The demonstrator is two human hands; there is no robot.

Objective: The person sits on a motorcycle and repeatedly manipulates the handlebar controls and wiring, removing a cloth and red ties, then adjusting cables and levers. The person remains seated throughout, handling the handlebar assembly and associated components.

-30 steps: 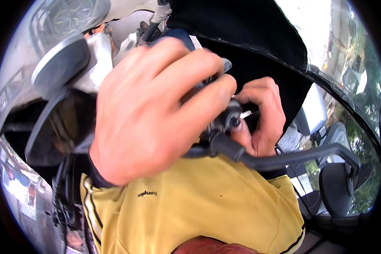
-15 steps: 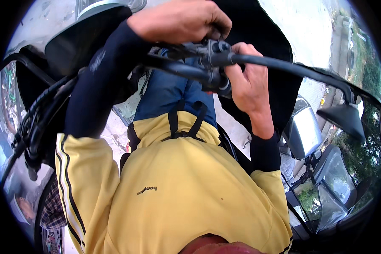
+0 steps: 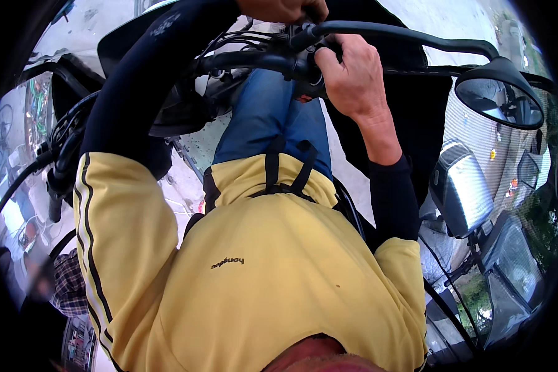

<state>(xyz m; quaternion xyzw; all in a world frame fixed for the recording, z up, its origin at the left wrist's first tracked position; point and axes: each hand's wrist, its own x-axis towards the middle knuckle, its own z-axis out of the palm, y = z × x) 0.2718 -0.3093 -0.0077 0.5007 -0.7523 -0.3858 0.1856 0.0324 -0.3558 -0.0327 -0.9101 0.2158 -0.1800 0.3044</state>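
Observation:
A black handlebar (image 3: 248,61) of a motorbike or scooter crosses in front of me at the top. From its clamp a mirror stem (image 3: 409,34) runs right to a round black mirror (image 3: 502,93), glass facing me. My right hand (image 3: 356,74) is closed around the handlebar's end, thumb on top. My left hand (image 3: 279,9), partly cut off by the upper edge, has its fingers curled down at the stem's clamp (image 3: 304,37). What those fingers pinch is hidden. Several black cables (image 3: 235,42) run left from the clamp.
A black panel (image 3: 130,37) lies under my left arm, with black cables and levers (image 3: 59,161) further left. Another vehicle's silver mirror (image 3: 465,189) stands at the right. At lower left are a person's checked sleeve (image 3: 74,282) and a tray of small items (image 3: 79,341).
The mirror and its stem have swung upward, and the glass now faces me. Handlebar and both hands sit higher in the picture, partly because the view shifted.

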